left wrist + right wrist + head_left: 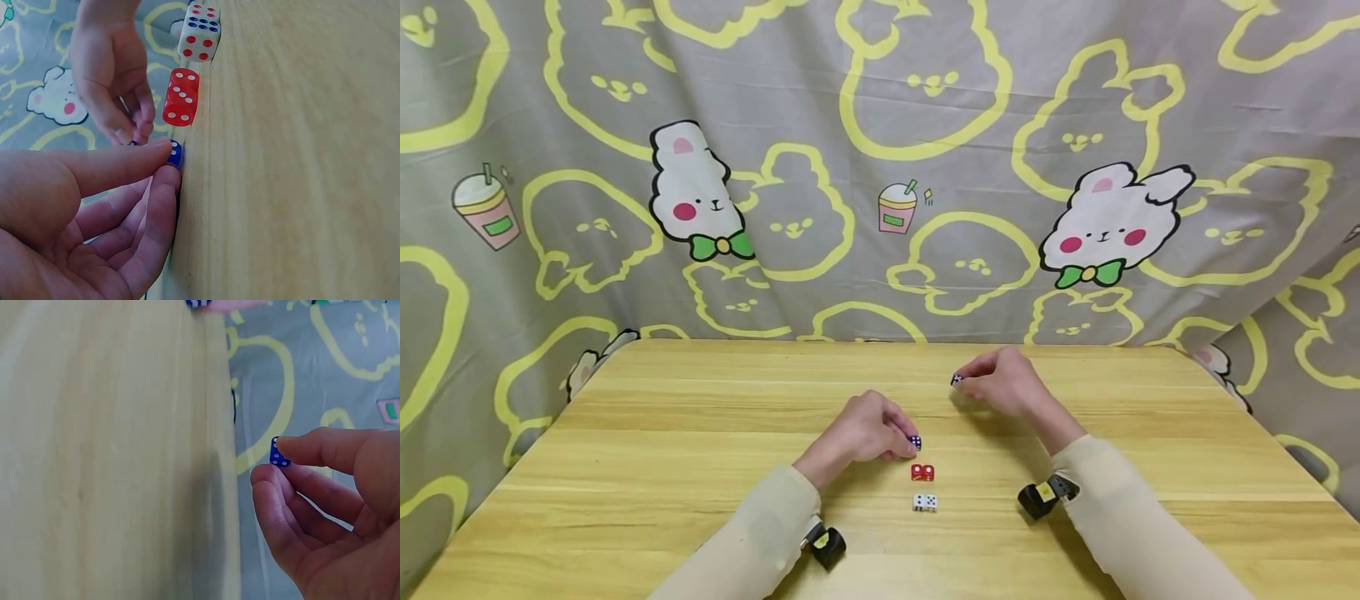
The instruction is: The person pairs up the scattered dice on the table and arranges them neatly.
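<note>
In the head view my left hand (pixel 868 427) pinches a blue die (pixel 915 442) with white dots, low at the tabletop; the left wrist view shows thumb and fingertip on that blue die (pixel 175 154). My right hand (pixel 1006 383) is farther back and to the right, pinching a second blue die (pixel 957 380). Seen from the right wrist, this blue die (pixel 279 453) sits between thumb and fingers above the table. Nearer me than the left-hand die lies a pair of red dice (pixel 922 472). A pair of white dice (pixel 925 502) lies closer still, its two dice side by side.
The wooden table (pixel 700 433) carries all the dice. Behind it hangs a grey curtain (pixel 820 192) with yellow outlines and cartoon rabbits, reaching down to the back edge. Each wrist wears a black camera, such as the left wrist camera (pixel 829 547).
</note>
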`<action>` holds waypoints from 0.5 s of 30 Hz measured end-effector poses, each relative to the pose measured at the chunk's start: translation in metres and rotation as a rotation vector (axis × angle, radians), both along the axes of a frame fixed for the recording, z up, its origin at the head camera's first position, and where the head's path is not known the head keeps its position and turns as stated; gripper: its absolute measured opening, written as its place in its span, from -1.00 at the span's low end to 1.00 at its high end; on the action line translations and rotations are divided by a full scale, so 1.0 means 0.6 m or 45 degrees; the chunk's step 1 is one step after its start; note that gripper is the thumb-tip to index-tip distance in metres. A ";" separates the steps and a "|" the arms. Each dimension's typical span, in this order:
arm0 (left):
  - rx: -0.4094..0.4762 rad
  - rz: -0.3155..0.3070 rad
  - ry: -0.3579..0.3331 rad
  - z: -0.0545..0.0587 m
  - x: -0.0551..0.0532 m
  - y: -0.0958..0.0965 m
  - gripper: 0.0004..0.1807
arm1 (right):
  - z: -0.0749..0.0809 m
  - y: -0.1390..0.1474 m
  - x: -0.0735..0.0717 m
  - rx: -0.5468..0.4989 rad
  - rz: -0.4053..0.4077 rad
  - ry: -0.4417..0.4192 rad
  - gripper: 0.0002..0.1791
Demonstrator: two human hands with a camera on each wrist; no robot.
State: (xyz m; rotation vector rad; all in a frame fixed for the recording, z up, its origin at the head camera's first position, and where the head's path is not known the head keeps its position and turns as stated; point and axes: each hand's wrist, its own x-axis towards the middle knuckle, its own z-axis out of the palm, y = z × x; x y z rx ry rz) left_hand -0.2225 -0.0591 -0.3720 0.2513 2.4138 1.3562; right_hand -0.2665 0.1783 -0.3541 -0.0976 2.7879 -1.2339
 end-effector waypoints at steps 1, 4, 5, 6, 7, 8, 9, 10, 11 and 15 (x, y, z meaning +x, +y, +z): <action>-0.003 -0.001 0.000 0.000 0.000 0.000 -0.88 | 0.001 -0.003 0.004 -0.010 0.006 0.000 -0.81; -0.013 -0.005 0.008 0.000 -0.001 -0.001 -0.88 | 0.004 -0.012 0.017 -0.027 0.020 0.000 -0.82; -0.016 -0.008 0.011 -0.001 -0.001 -0.001 -0.89 | 0.005 -0.014 0.022 -0.029 0.027 0.001 -0.82; -0.017 -0.010 0.015 0.000 -0.002 -0.001 -0.89 | 0.006 -0.017 0.026 -0.031 0.029 0.003 -0.82; -0.018 -0.013 0.018 -0.001 -0.002 -0.001 -0.89 | 0.007 -0.019 0.029 -0.026 0.036 0.007 -0.83; -0.021 -0.015 0.022 -0.001 -0.002 -0.001 -0.89 | 0.008 -0.021 0.033 -0.020 0.041 0.010 -0.83; -0.023 -0.018 0.025 -0.002 -0.003 -0.001 -0.89 | 0.009 -0.022 0.036 -0.015 0.045 0.015 -0.83; -0.022 -0.017 0.021 -0.002 -0.003 0.000 -0.89 | 0.010 -0.024 0.040 -0.018 0.047 0.015 -0.82; -0.023 -0.018 0.021 -0.002 -0.003 0.000 -0.89 | 0.010 -0.025 0.042 -0.020 0.049 0.016 -0.82; -0.024 -0.021 0.019 -0.002 -0.002 0.000 -0.89 | 0.009 -0.032 0.052 -0.028 0.047 0.006 -0.83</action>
